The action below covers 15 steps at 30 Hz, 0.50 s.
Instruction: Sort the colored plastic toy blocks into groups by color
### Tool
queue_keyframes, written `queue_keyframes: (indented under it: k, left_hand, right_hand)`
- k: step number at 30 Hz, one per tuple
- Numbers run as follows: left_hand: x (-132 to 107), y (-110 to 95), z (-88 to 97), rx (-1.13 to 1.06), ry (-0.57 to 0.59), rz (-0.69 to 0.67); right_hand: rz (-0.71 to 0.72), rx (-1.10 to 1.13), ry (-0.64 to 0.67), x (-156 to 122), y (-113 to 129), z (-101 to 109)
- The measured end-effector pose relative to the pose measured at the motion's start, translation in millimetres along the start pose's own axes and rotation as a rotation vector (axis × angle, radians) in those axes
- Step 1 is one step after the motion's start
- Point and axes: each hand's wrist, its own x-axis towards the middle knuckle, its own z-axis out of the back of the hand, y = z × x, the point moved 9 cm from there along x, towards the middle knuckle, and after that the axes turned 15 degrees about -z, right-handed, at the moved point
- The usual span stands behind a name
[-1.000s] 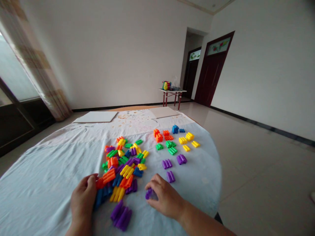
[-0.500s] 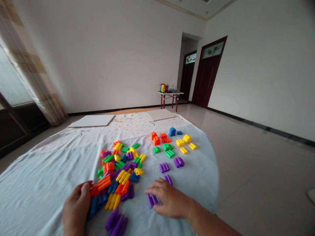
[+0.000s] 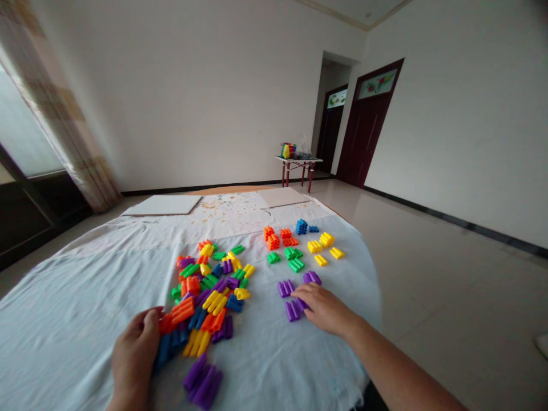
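Note:
My right hand (image 3: 325,308) lies flat with its fingers over a purple interlocking plastic block (image 3: 293,311), between several other purple blocks. My left hand (image 3: 136,357) is curled against the near edge of a mixed heap of colored blocks (image 3: 209,288), touching an orange block (image 3: 165,324), and its fingers hide how it meets that block. Nearer me lies a loose bunch of purple blocks (image 3: 201,379). Small groups sorted by color stand right of the heap: orange (image 3: 273,238), blue (image 3: 301,226), green (image 3: 292,260) and yellow (image 3: 320,245).
A white cloth (image 3: 107,297) covers the round table. Two white boards (image 3: 161,205) lie at its far side. Beyond it, a small red-legged table (image 3: 297,160) holds colored items and a plastic bag. Dark red doors stand at the right, a curtained window at the left.
My right hand has moved up and right, to the purple blocks, and no purple block remains at its earlier spot near the cloth's front. My left hand has barely moved.

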Motion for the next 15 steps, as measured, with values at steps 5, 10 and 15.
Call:
queue_keyframes:
  k: [5,10,15]
  left_hand:
    - [-1.6,-8.3,0.9,0.003,0.008,0.006]
    - [-3.4,-12.5,2.9,-0.004,0.001,0.019]
    - [-6.4,-15.9,4.2,-0.007,-0.002,0.019]
  right_hand:
    - [-0.003,0.020,-0.041,-4.0,2.0,8.7]
    - [0.004,0.045,-0.090,-8.6,8.6,12.1]
    - [-0.013,0.049,-0.079,-5.5,5.6,-2.3]
